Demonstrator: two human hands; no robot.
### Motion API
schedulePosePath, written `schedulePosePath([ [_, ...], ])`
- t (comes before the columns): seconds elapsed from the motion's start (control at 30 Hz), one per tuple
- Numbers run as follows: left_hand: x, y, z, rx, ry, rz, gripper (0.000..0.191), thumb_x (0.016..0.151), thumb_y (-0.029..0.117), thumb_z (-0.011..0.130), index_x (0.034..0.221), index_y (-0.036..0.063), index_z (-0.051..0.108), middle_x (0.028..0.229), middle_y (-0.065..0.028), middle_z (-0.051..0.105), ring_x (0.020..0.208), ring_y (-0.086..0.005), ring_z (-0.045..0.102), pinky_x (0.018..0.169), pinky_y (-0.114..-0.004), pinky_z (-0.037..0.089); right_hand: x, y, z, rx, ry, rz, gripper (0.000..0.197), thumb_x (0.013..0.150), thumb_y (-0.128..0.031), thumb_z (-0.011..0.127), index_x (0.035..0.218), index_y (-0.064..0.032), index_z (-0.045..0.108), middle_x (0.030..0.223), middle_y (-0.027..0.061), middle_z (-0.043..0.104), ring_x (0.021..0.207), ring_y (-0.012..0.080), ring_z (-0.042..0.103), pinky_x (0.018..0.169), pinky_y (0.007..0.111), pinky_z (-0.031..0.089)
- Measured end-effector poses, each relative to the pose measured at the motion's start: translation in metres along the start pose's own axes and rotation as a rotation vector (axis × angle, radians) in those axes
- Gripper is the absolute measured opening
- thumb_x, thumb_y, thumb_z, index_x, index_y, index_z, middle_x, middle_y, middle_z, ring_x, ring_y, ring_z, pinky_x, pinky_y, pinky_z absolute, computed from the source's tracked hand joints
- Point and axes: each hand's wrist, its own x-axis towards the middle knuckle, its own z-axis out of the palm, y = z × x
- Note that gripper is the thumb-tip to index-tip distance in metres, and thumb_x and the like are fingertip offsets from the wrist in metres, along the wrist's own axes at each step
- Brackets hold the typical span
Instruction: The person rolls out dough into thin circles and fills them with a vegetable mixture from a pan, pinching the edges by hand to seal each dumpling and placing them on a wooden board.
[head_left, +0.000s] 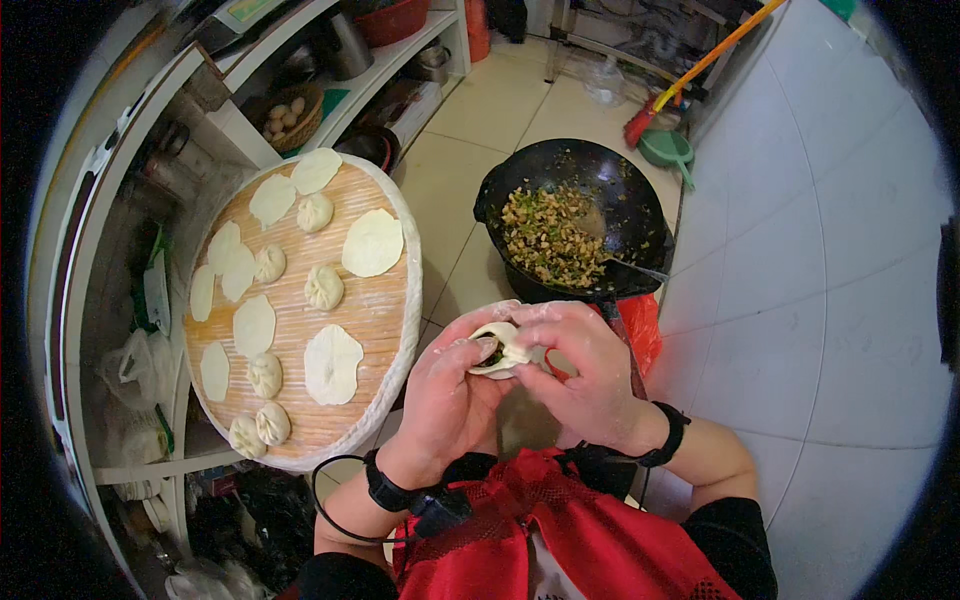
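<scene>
My left hand (457, 382) cups a partly closed dough bun (512, 358), its thumb over the opening, where dark green filling shows. The fingertips of my right hand (581, 367) pinch the bun's pleated edge on the right. To the left, a round woven tray (382, 330) with a white padded rim carries flat dough wrappers (334, 365) and several pleated buns (324, 288). Beyond my hands stands a black wok (637, 180) holding a chopped, cooked filling (551, 232). A metal utensil (637, 270) rests in it at the right.
White shelves (367, 90) line the left side, with a basket of eggs (289, 120). A red plastic bag (640, 330) hangs below the wok by the tiled wall (787, 262). An orange-handled broom (694, 67) and a green dustpan (666, 148) are farther back on the floor.
</scene>
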Motion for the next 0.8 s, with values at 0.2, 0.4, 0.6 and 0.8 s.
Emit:
schedulePosePath([
  [0.2,0.004,0.012,-0.014,0.082,-0.041,-0.16,0.037,0.092,0.016,0.042,0.121,-0.004,0.055,0.114,-0.0146,0.062,0.102,-0.0228,0.06,0.089,-0.038,0.049,0.004,-0.001,-0.007,-0.122,-0.179,-0.18,0.017,0.069,-0.003,0.074,0.083,-0.0066,0.065,0.098,0.0095,0.063,0.091,0.0284,0.061,0.08,0.037,0.05],
  [0.4,-0.002,0.011,0.006,0.015,-0.007,-0.043,0.044,0.092,0.025,0.043,0.125,-0.0034,0.052,0.123,-0.0155,0.057,0.111,-0.0245,0.057,0.098,-0.04,0.045,0.0,-0.003,0.0,-0.038,-0.045,-0.107,0.019,0.068,-0.001,0.075,0.083,-0.0063,0.065,0.097,0.0086,0.063,0.092,0.029,0.06,0.079,0.037,0.05],
  [0.6,-0.002,-0.002,-0.005,0.026,-0.036,0.078,0.042,0.098,0.025,0.04,0.125,-0.005,0.052,0.121,-0.0161,0.059,0.109,-0.0233,0.058,0.095,-0.037,0.046,0.003,-0.002,-0.001,-0.059,-0.063,-0.078,0.02,0.067,0.0,0.075,0.083,-0.0049,0.064,0.099,0.0089,0.063,0.091,0.0281,0.061,0.077,0.036,0.05],
  [0.8,-0.002,0.019,0.0,0.328,-0.01,-0.204,0.051,0.105,0.035,0.026,0.121,-0.0037,0.055,0.113,-0.0139,0.063,0.104,-0.0203,0.06,0.092,-0.033,0.047,0.008,-0.005,-0.007,-0.076,-0.235,-0.183,0.02,0.068,-0.001,0.076,0.084,-0.0057,0.065,0.099,0.0091,0.062,0.089,0.0272,0.06,0.076,0.035,0.05],
])
